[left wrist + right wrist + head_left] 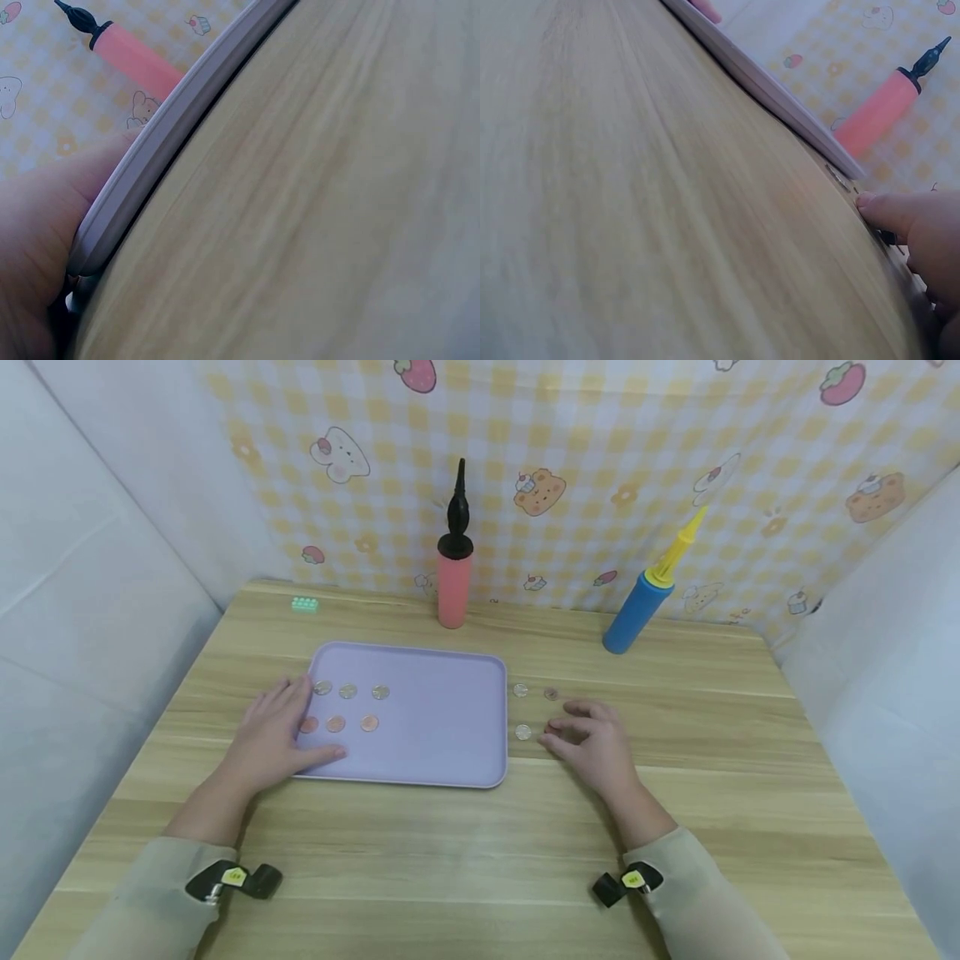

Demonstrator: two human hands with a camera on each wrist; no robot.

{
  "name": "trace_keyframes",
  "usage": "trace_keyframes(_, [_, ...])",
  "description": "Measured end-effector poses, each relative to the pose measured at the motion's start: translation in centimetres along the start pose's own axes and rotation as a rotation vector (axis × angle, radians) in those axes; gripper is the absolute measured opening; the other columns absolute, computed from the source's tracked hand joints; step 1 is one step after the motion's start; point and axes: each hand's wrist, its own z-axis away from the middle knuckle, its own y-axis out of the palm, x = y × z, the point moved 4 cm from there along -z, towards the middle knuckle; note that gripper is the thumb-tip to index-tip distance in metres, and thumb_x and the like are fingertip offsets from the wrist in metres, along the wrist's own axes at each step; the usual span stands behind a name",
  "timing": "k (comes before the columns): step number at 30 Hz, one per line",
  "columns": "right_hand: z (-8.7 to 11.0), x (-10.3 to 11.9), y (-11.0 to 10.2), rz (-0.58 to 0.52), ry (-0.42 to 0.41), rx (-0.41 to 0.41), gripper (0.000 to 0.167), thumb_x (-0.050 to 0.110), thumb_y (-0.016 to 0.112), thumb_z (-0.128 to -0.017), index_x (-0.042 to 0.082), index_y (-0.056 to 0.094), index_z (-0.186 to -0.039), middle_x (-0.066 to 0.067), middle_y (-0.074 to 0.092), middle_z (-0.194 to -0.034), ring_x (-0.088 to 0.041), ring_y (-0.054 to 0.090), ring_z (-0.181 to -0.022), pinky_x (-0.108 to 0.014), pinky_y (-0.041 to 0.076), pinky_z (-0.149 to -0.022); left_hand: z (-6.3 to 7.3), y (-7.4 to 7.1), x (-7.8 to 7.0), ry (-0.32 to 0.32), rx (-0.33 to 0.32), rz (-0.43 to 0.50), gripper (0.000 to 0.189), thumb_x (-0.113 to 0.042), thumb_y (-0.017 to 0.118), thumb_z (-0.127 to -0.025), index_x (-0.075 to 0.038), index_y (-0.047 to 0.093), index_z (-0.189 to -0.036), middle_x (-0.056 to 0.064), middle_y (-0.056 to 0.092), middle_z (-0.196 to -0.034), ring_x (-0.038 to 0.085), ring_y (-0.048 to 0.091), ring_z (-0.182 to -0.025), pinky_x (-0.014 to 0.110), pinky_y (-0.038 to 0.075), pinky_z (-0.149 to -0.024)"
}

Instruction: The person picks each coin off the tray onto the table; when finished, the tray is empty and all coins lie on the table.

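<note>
My left hand [272,733] rests over the left edge of a lilac tray [438,710], thumb lying across its front left corner and fingers along the left rim. Three silver coins [381,692] form a row in the tray, with three copper coins [370,723] in a row before them. Right of the tray, on the table, my right hand [596,743] pinches a copper coin [550,727] between thumb and fingertips, mostly hidden by them. Close by lie a silver coin [523,732], another silver coin [521,690] behind it, and a second copper coin [551,694].
A pink hand pump [453,589] with a black nozzle stands behind the tray. To its right a blue hand pump [636,614] with a yellow nozzle leans against the checked cloth [570,552]. A small mint toy brick [304,604] sits at the back left of the wooden table [450,860].
</note>
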Motion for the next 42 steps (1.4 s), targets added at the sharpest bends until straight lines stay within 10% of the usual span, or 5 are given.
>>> trace_keyframes(27, [-0.1, 0.1, 0.4, -0.04, -0.051, -0.062, 0.02, 0.013, 0.088, -0.083, 0.005, 0.086, -0.1, -0.019, 0.074, -0.126, -0.046, 0.057, -0.123, -0.059, 0.044, -0.103, -0.1, 0.0, 0.0, 0.014, -0.005, -0.011, 0.132, -0.063, 0.084, -0.083, 0.003, 0.01, -0.169, 0.033, 0.022, -0.17, 0.058, 0.013, -0.156, 0.073, 0.004, -0.124])
trace_keyframes(42, [-2.1, 4.0, 2.6, 0.089, -0.35, -0.212, 0.021, 0.023, 0.083, -0.083, 0.006, 0.084, -0.096, -0.015, 0.078, -0.112, -0.037, 0.069, -0.108, -0.052, 0.055, -0.097, -0.3, 0.0, 0.2, 0.028, -0.016, -0.029, 0.131, -0.063, 0.085, -0.082, 0.003, 0.013, -0.169, 0.033, 0.024, -0.169, 0.059, 0.017, -0.155, 0.076, 0.007, -0.122])
